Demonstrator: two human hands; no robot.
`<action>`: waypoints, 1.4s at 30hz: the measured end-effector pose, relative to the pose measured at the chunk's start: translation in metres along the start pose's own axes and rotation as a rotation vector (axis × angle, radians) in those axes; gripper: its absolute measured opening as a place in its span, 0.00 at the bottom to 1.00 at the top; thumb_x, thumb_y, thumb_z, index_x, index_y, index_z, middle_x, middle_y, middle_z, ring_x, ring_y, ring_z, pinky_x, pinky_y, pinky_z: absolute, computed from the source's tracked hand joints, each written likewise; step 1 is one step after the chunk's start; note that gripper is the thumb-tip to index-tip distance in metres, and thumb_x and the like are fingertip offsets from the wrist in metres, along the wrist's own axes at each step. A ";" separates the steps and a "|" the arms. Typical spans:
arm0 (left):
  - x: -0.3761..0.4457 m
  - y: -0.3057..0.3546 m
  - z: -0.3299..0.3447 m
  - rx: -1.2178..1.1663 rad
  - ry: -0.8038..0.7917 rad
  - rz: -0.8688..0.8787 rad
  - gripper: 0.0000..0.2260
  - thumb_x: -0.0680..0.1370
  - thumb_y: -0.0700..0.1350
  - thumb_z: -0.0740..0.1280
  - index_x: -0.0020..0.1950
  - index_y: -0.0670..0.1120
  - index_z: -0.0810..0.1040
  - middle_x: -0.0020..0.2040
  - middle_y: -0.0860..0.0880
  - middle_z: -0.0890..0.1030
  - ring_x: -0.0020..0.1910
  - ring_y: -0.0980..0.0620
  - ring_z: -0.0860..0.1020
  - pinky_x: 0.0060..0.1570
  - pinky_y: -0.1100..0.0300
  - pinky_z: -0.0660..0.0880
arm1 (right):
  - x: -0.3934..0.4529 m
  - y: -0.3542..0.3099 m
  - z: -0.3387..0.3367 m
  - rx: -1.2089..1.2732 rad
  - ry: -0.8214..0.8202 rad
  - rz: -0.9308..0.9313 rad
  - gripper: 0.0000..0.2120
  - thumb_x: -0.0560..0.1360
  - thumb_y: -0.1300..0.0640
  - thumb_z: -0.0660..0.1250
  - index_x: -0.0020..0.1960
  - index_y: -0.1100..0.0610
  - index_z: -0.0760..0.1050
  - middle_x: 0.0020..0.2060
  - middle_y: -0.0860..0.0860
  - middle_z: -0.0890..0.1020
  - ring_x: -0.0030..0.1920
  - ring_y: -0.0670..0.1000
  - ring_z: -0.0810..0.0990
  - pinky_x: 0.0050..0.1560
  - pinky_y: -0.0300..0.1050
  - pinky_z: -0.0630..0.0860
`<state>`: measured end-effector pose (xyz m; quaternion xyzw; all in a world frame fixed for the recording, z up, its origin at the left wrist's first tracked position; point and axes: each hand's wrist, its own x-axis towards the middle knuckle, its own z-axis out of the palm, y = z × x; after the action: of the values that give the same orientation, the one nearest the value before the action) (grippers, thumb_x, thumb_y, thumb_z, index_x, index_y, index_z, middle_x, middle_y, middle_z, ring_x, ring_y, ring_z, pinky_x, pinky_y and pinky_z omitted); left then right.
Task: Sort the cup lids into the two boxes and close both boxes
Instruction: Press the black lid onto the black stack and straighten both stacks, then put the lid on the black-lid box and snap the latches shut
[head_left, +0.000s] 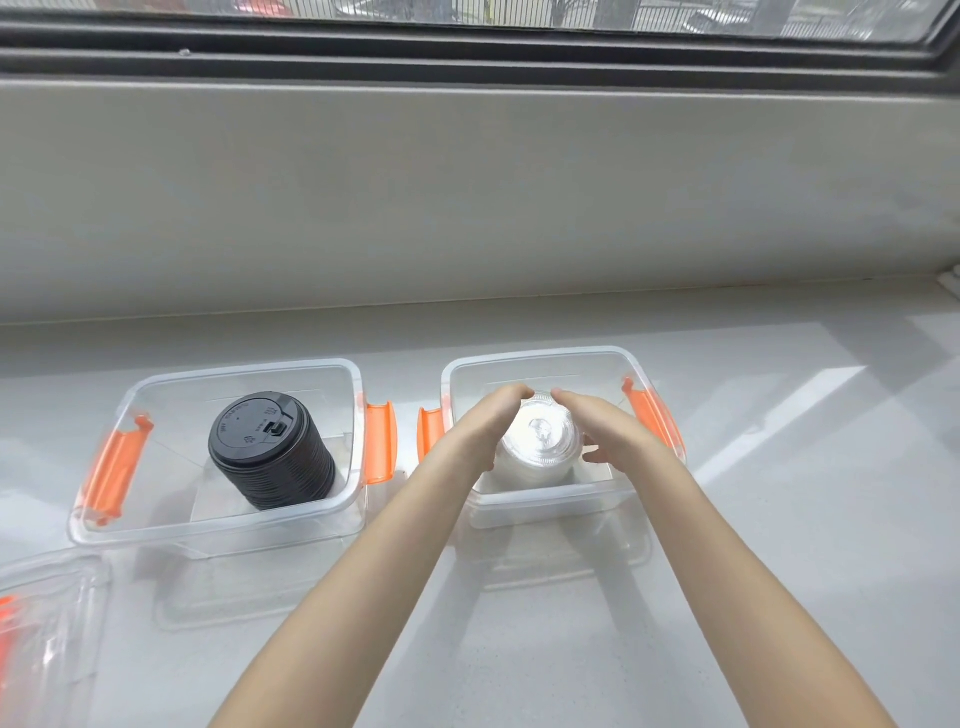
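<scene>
**A:** ok so what's seen nearest? A clear box lid (49, 623) lies at the bottom-left corner.

**B:** yep. Further back, the stack of clear lids (540, 441) is gripped inside the right box (545, 364) by the left hand (483, 426) and right hand (608, 428). The black lid stack (270, 449) is parked in the left box (234, 525).

Black lids (272, 449) stacked in left box (218, 525); clear lids (540, 441) in right box (545, 506).
</scene>
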<state>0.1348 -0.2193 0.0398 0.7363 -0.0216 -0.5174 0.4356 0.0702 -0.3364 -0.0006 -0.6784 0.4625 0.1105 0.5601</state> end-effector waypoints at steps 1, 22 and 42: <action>0.000 0.000 0.000 -0.017 -0.001 0.006 0.24 0.78 0.52 0.55 0.72 0.46 0.62 0.76 0.44 0.58 0.75 0.42 0.57 0.74 0.45 0.57 | 0.000 -0.001 0.001 -0.019 0.002 0.000 0.27 0.75 0.40 0.53 0.70 0.51 0.64 0.70 0.50 0.69 0.70 0.55 0.66 0.68 0.52 0.65; -0.112 -0.023 -0.071 -0.255 -0.014 0.415 0.09 0.78 0.46 0.58 0.54 0.47 0.75 0.59 0.44 0.78 0.56 0.49 0.78 0.63 0.54 0.71 | -0.101 -0.057 0.043 -0.095 0.327 -0.565 0.22 0.78 0.51 0.56 0.70 0.57 0.64 0.70 0.54 0.68 0.70 0.52 0.66 0.65 0.44 0.61; -0.207 -0.273 -0.291 0.036 0.870 0.082 0.22 0.78 0.44 0.59 0.72 0.41 0.65 0.74 0.43 0.65 0.73 0.46 0.62 0.70 0.53 0.59 | -0.175 -0.021 0.356 -0.163 -0.373 -0.577 0.11 0.74 0.63 0.60 0.53 0.60 0.77 0.42 0.53 0.80 0.34 0.47 0.78 0.37 0.41 0.74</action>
<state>0.1515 0.2297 0.0368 0.8917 0.1258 -0.1408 0.4113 0.1216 0.0571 0.0061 -0.7918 0.1309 0.1065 0.5870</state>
